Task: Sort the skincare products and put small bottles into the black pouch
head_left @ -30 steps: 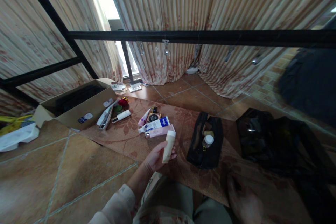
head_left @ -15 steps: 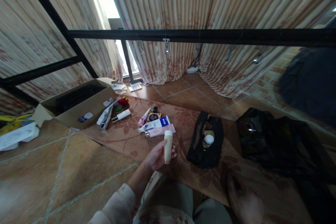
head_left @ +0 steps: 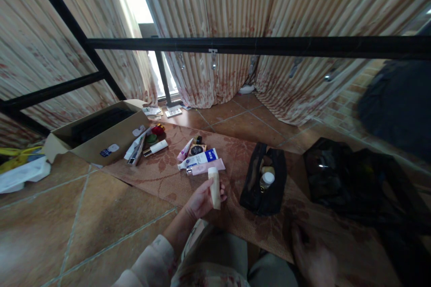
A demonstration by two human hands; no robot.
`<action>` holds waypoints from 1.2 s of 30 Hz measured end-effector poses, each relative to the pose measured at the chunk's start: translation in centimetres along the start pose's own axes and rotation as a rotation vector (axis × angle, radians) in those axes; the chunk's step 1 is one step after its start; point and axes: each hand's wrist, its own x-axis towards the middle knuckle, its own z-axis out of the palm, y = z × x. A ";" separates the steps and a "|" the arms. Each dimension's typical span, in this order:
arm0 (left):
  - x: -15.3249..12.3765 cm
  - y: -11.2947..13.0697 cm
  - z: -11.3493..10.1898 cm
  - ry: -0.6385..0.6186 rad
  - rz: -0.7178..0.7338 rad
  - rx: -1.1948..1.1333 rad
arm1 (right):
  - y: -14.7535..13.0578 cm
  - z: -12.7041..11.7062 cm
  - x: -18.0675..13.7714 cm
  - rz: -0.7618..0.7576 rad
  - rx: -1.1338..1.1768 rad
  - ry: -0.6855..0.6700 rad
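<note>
My left hand [head_left: 200, 201] is closed around a cream-coloured squeeze tube [head_left: 214, 193], its white cap pointing up and away from me. Just beyond it lie a pink tube [head_left: 206, 167] and a white-and-blue tube [head_left: 198, 158], with a small round black-lidded pot [head_left: 197, 149] behind them. To the right, a black mesh pouch [head_left: 248, 188] lies unzipped, showing a small clear jar with a white lid [head_left: 267, 178] inside. My right hand [head_left: 314, 258] rests low at the right, nearer me than the pouch. It is dark and blurred, so its fingers are unclear.
A cardboard box [head_left: 107, 145] with dark contents stands at the left. Beside it are a white-capped bottle [head_left: 158, 147], a green-lidded item [head_left: 151, 138] and other cosmetics on the brown patterned mat [head_left: 232, 143]. A shiny black bag [head_left: 325, 179] sits at the right. A black rail [head_left: 235, 45] crosses before the curtains.
The cream tube has tilted slightly in my left hand, its cap shifting a little to the left. The other items look unmoved.
</note>
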 end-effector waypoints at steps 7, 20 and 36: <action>0.1 0.0 -0.3 -0.021 0.001 0.009 | 0.2 0.0 0.1 0.006 -0.003 -0.015; 0.1 0.2 0.1 0.003 0.005 0.016 | -0.2 -0.4 -0.1 -0.053 -0.015 0.030; 0.2 0.0 -0.3 -0.037 0.015 0.053 | -0.1 -0.3 -0.1 -0.061 -0.001 0.039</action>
